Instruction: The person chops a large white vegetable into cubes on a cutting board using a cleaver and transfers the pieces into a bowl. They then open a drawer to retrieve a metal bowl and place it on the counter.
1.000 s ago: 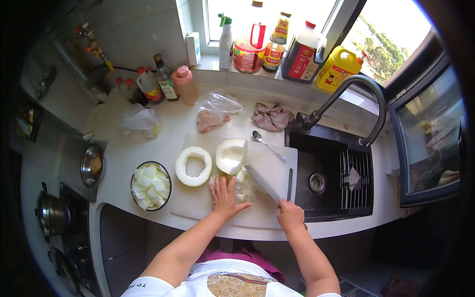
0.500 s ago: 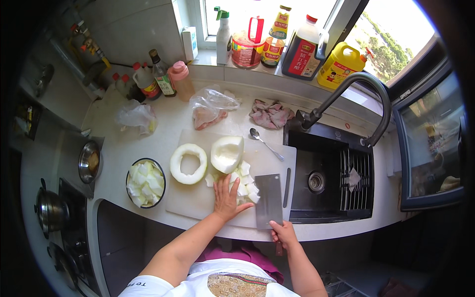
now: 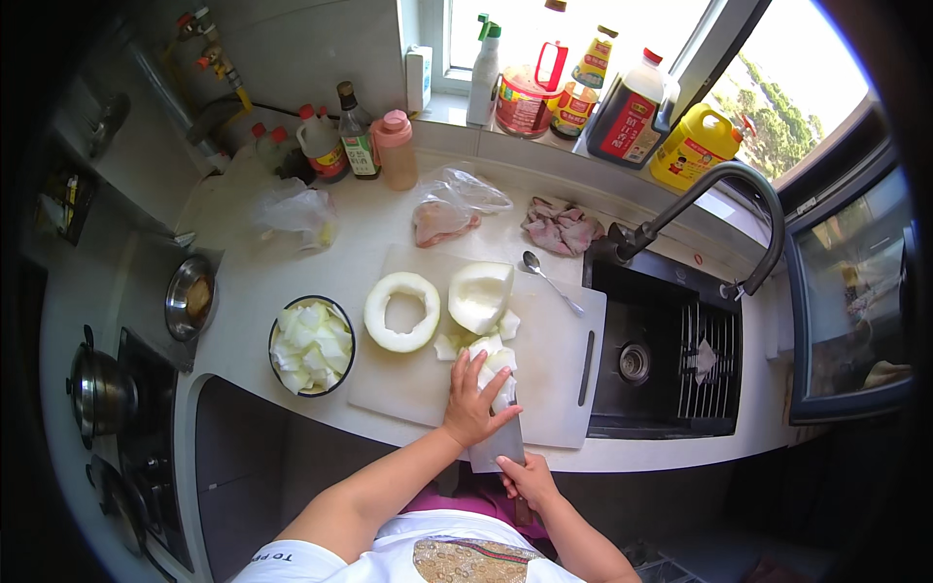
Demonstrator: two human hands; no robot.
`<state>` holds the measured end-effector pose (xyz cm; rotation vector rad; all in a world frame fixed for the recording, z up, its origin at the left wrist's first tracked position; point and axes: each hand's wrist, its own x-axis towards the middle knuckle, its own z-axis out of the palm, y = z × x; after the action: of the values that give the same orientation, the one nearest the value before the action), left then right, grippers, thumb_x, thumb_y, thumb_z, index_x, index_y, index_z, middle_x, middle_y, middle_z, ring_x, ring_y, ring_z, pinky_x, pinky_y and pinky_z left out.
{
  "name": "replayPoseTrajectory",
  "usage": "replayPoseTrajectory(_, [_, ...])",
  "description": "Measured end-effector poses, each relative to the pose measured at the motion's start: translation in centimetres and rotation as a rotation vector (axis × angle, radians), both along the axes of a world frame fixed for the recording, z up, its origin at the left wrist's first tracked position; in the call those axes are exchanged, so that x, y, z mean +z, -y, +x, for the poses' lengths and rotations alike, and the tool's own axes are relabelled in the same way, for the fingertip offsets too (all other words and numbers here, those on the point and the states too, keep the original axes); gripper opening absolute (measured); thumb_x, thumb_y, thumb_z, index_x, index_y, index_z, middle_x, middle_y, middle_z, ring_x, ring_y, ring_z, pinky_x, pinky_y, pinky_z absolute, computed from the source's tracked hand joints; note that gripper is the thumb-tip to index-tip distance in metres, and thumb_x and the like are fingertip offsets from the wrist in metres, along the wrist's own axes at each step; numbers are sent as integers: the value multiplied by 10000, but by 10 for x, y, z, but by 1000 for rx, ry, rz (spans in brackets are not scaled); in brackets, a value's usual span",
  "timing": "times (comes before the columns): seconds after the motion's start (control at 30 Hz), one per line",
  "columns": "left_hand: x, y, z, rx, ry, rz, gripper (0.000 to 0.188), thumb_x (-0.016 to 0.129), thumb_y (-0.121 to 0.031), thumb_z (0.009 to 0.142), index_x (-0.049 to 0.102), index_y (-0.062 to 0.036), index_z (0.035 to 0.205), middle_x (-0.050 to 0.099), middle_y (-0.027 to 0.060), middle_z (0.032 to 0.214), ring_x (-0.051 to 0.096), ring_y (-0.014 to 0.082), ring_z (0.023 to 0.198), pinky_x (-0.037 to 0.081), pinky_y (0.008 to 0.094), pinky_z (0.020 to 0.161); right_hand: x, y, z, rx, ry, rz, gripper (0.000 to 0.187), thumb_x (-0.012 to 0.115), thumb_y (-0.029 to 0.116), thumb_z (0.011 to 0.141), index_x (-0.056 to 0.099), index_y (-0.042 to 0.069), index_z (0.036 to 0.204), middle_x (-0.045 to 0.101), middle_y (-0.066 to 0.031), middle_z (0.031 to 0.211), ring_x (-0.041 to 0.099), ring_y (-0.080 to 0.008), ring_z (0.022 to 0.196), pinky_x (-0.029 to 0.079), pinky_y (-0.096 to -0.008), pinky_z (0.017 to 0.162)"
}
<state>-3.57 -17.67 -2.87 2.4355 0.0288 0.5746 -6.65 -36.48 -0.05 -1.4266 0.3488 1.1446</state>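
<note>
My left hand (image 3: 473, 400) lies with fingers spread over a small heap of cut white melon pieces (image 3: 498, 360). My right hand (image 3: 530, 481) grips the handle of a cleaver (image 3: 498, 450); its broad blade lies beside and partly under the left hand, against the pieces. How far the blade reaches beneath them is hidden. Behind the heap rests a large hollowed melon chunk (image 3: 478, 303), and left of it lies a thick melon ring (image 3: 375, 316). All are on a white cutting board (image 3: 554, 389). A dark-rimmed bowl (image 3: 354, 342) full of melon pieces (image 3: 311, 348) stands left of the board.
A spoon (image 3: 554, 285) lies across the board's far right. Behind are bagged meat (image 3: 442, 225), a crumpled cloth (image 3: 562, 228) and a pink-lidded bottle (image 3: 396, 154). At right is a black sink (image 3: 607, 389) with a curved faucet (image 3: 768, 223); at left, a pot (image 3: 102, 396).
The cleaver has moved left, from the right of the heap to against the melon pieces by my left hand. The view has shifted, so the counter appears further right.
</note>
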Motion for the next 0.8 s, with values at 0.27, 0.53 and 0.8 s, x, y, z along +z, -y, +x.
replayPoseTrajectory(0.27, [60, -60, -43, 208, 68, 85, 675, 750, -472, 762, 538, -135, 1306, 328, 243, 1423, 270, 509, 1310, 281, 606, 1062, 59, -55, 2, 255, 33, 78, 272, 635, 218, 929, 544, 45, 740, 517, -7, 591, 459, -94, 440, 365, -246, 415])
replayPoseTrajectory(0.53, [80, -168, -87, 497, 32, 216, 644, 735, -444, 776, 542, -100, 1285, 375, 269, 1378, 329, 516, 1259, 299, 604, 1041, 76, -172, 12, 561, -32, 110, 296, 661, 282, 911, 545, 87, 721, 528, 4, 587, 472, -86, 431, 336, -243, 387])
replayPoseTrajectory(0.8, [50, -216, -86, 580, 11, 239, 545, 699, -445, 788, 612, -101, 1201, 428, 223, 1361, 355, 471, 1256, 290, 594, 1036, 72, -196, 19, 586, -61, -10, 269, 674, 270, 900, 562, 76, 751, 541, -5, 593, 468, -94, 426, 349, -252, 383])
